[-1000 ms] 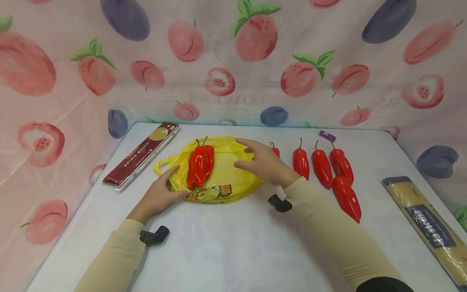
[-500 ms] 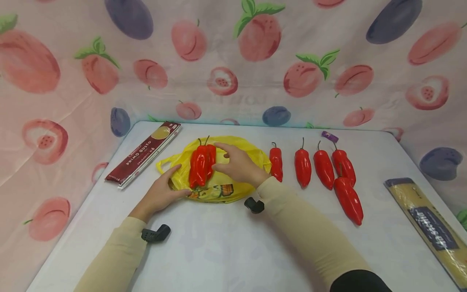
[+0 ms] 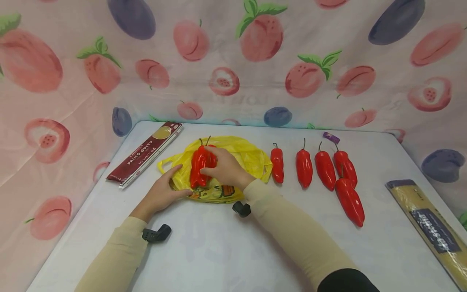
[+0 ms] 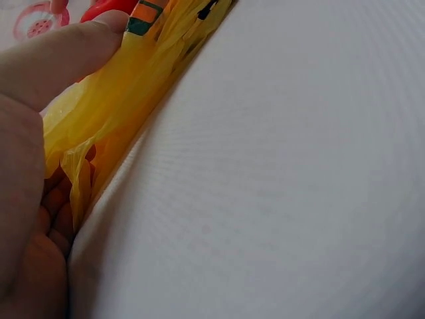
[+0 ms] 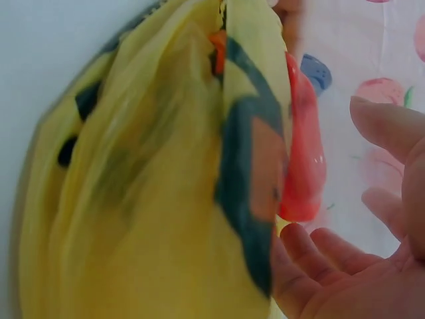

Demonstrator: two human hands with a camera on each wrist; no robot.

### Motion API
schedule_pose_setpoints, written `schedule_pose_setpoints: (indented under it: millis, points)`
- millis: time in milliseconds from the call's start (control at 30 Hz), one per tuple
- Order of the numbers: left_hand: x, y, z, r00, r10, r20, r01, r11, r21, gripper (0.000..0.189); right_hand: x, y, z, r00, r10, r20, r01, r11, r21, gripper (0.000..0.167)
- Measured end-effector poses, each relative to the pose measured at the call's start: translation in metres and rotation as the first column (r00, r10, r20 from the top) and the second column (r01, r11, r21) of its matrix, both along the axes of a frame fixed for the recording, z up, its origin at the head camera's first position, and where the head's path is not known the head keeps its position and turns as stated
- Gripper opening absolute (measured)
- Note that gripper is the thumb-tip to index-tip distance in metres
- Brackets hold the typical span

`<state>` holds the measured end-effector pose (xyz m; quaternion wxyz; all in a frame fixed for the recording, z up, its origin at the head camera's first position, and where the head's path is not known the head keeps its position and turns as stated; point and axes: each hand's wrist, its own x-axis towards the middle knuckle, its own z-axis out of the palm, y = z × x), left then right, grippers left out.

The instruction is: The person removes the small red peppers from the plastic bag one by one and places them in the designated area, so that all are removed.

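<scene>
A yellow plastic bag lies flat on the table with a cluster of red peppers on top, stems pointing away. My left hand rests at the bag's left edge, thumb and index finger spread along it. In the left wrist view, the thumb lies over the bag and the other fingers curl in shadow beside its folds. My right hand reaches over the bag to the right side of the peppers, its thumb and fingers spread around that side. In the right wrist view, a red pepper shows beside the fingertips, with the thumb apart from it.
Several more red peppers lie in a row to the right. Behind them is a small purple packet. A maroon spaghetti pack lies at the left, and a golden pasta pack at the right edge. Fruit-printed cloth hangs behind the table.
My right hand has moved left across the bag, from its right side to the peppers. The left hand has stayed at the bag's edge. The pepper row at right is uncovered.
</scene>
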<state>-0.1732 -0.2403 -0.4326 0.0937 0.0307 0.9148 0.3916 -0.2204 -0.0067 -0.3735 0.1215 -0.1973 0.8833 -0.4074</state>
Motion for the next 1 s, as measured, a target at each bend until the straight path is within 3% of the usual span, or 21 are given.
schedule_pose_setpoints:
  millis: [267, 567, 1000]
  points:
    - [-0.001, -0.001, -0.001, 1.0, -0.002, -0.008, 0.002, 1.0, -0.002, 0.103, -0.001, -0.015, -0.004, 1.0, 0.018, -0.024, -0.016, 0.995, 0.098, 0.076]
    - [-0.001, 0.0, -0.002, 1.0, 0.007, 0.002, -0.007, 1.0, -0.003, 0.105, -0.001, -0.023, -0.008, 0.999, -0.037, 0.0, 0.036, 0.984, 0.173, 0.082]
    - [0.0, 0.0, 0.0, 1.0, 0.009, 0.005, -0.009, 1.0, 0.002, 0.104, -0.002, -0.022, -0.006, 0.997, -0.062, 0.052, 0.054, 0.989, 0.137, 0.077]
